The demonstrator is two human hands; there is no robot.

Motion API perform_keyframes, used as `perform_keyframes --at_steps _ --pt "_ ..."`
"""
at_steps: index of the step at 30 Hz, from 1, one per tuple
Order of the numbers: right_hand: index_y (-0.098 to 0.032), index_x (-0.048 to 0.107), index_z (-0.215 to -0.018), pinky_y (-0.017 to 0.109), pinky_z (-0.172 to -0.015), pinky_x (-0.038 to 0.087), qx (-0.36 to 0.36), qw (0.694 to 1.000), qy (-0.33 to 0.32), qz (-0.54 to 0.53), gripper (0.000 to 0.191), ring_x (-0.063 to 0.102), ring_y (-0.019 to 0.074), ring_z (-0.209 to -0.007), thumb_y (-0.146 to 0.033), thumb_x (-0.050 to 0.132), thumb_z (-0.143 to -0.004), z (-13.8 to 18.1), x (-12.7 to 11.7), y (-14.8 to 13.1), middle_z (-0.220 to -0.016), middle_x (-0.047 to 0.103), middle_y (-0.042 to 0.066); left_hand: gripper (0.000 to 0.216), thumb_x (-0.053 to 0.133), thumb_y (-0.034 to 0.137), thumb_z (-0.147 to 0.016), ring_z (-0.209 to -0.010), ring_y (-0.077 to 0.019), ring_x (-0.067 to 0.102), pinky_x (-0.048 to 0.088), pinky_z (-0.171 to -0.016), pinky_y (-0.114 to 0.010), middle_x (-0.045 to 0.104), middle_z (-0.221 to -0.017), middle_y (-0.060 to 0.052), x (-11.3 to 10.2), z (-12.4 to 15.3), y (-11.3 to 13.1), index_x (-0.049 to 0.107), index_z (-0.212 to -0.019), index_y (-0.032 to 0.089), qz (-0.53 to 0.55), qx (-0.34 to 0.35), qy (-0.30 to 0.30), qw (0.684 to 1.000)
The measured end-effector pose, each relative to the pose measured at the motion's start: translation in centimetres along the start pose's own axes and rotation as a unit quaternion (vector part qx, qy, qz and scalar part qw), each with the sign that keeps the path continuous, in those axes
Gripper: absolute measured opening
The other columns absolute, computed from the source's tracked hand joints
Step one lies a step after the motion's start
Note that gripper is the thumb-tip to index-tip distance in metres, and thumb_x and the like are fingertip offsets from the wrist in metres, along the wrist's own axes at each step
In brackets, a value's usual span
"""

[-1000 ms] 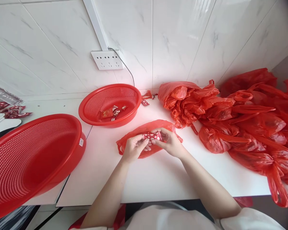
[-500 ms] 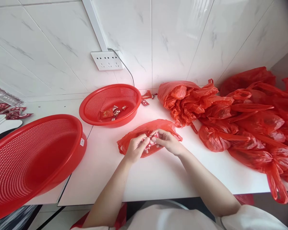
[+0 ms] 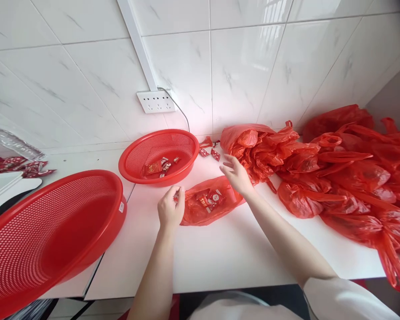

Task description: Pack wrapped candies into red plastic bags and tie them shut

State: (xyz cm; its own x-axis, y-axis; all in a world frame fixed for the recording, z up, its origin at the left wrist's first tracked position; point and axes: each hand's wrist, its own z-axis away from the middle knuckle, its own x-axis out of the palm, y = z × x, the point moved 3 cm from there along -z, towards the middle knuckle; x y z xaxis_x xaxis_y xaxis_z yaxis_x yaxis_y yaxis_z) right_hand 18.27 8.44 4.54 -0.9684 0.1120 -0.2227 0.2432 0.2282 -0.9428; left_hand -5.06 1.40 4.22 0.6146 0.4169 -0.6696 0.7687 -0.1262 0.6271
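A red plastic bag [image 3: 195, 216] lies spread on the white table, its mouth up, with small red-and-white packets [image 3: 213, 198] inside. My left hand [image 3: 171, 208] is closed at the bag's left end, thumb and forefinger pinched; a bit of red shows between them, seemingly the bag's edge. Over the far right side of the bag is my right hand [image 3: 237, 175], fingers apart and holding nothing. Just beyond its fingertips, a loose packet [image 3: 215, 154] rests on the table beside another packet [image 3: 204, 152].
Behind the bag stands a red plastic colander [image 3: 133, 155] with several packets in it. A larger red colander [image 3: 118, 191] fills the left side. Bunched red bags [image 3: 253, 142] and several filled, tied bags [image 3: 353, 178] cover the right. A socket panel [image 3: 156, 102] is on the tiled wall.
My hands were together over the bag, fingering a red-and-white packet; now they are apart. The right hand has moved away and opened. A second packet now lies on the table behind the bag.
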Motion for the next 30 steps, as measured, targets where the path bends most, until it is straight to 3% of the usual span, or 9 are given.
perform_keyframes --at_steps 4,8,10,14,17,19,21,25,30 --pt "-0.022 0.062 -0.113 0.056 -0.107 0.033 -0.138 0.953 0.003 0.268 0.030 0.043 0.0322 -0.131 -0.035 0.056 -0.087 5.2 -1.4 -0.6 -0.145 0.045 0.013 0.032 0.047 0.050 -0.088 -0.084 -0.0216 0.062 0.043 -0.072 -0.030 0.066 -0.095 -0.007 -2.1 -0.6 -0.8 0.058 -0.097 0.022 -0.106 -0.076 0.017 0.991" --pt "-0.020 0.047 -0.135 0.054 -0.093 0.044 -0.027 0.933 0.003 0.360 0.059 0.055 0.0345 -0.117 -0.032 0.064 -0.080 7.2 -4.8 0.3 -0.130 0.058 0.016 0.048 0.058 0.062 -0.074 -0.086 -0.0278 0.064 0.044 -0.067 -0.033 0.068 -0.096 -0.009 -3.4 0.8 -2.0 0.062 -0.098 0.020 -0.133 -0.167 -0.207 0.955" --pt "-0.021 0.054 -0.127 0.044 -0.079 0.050 0.036 0.941 -0.045 0.333 0.046 0.064 0.0276 -0.090 -0.028 0.061 -0.082 7.3 -6.4 0.6 -0.101 0.070 0.009 0.041 0.058 0.060 -0.075 -0.078 -0.0257 0.065 0.044 -0.064 -0.031 0.070 -0.084 -0.006 -4.0 2.0 -2.1 0.064 -0.084 0.021 -0.086 -0.172 -0.280 0.940" --pt "-0.021 0.066 -0.096 0.031 -0.066 0.049 0.020 0.984 -0.090 0.151 0.019 0.061 0.0164 -0.068 -0.033 0.065 -0.082 6.4 -8.7 -1.7 -0.076 0.066 0.001 0.035 0.059 0.056 -0.079 -0.082 -0.0228 0.064 0.046 -0.070 -0.030 0.069 -0.087 -0.003 -6.3 2.9 -0.6 0.063 -0.076 0.021 0.018 -0.170 -0.170 0.971" --pt "-0.022 0.063 -0.103 0.029 -0.067 0.051 -0.069 0.995 0.058 -0.051 0.026 0.062 0.0132 -0.068 -0.032 0.071 -0.080 4.8 -10.8 -5.0 -0.077 0.065 -0.001 0.027 0.068 0.048 -0.075 -0.096 -0.0233 0.063 0.048 -0.081 -0.031 0.068 -0.104 -0.003 -8.7 1.9 1.4 0.065 -0.079 0.022 0.149 -0.156 -0.042 0.976" --pt "-0.023 0.063 -0.102 0.029 -0.075 0.053 -0.140 0.963 0.174 -0.151 0.025 0.063 0.0125 -0.073 -0.028 0.073 -0.079 4.0 -11.9 -7.2 -0.079 0.064 -0.002 0.022 0.071 0.044 -0.075 -0.103 -0.0243 0.061 0.049 -0.088 -0.034 0.067 -0.111 -0.003 -9.8 0.7 2.8 0.067 -0.079 0.022 0.296 -0.126 -0.010 0.947" --pt "-0.023 0.065 -0.098 0.029 -0.083 0.053 -0.189 0.940 0.204 -0.198 0.023 0.065 0.0130 -0.084 -0.023 0.075 -0.077 3.6 -11.8 -9.0 -0.084 0.064 -0.001 0.020 0.068 0.043 -0.077 -0.114 -0.0270 0.057 0.048 -0.094 -0.038 0.066 -0.117 -0.004 -10.4 -0.6 4.6 0.069 -0.082 0.024 0.446 -0.078 -0.044 0.891" --pt "-0.024 0.064 -0.099 0.030 -0.087 0.054 -0.244 0.947 0.113 -0.177 0.020 0.066 0.0144 -0.092 -0.020 0.072 -0.081 4.0 -9.4 -12.5 -0.092 0.065 0.000 0.038 0.068 0.045 -0.078 -0.132 -0.0298 0.043 0.044 -0.102 -0.042 0.059 -0.130 -0.006 -9.6 -2.1 9.2 0.065 -0.112 0.028 0.562 0.029 -0.169 0.809" --pt "-0.023 0.066 -0.097 0.034 -0.085 0.055 -0.336 0.930 -0.150 -0.020 0.010 0.066 0.0170 -0.089 -0.021 0.059 -0.091 6.5 -6.3 -16.3 -0.093 0.069 0.003 0.051 0.072 0.030 -0.079 -0.090 -0.0196 0.062 0.052 -0.078 -0.032 0.064 -0.100 -0.005 -5.8 -0.5 14.5 0.054 -0.127 0.026 0.443 0.041 -0.347 0.826"
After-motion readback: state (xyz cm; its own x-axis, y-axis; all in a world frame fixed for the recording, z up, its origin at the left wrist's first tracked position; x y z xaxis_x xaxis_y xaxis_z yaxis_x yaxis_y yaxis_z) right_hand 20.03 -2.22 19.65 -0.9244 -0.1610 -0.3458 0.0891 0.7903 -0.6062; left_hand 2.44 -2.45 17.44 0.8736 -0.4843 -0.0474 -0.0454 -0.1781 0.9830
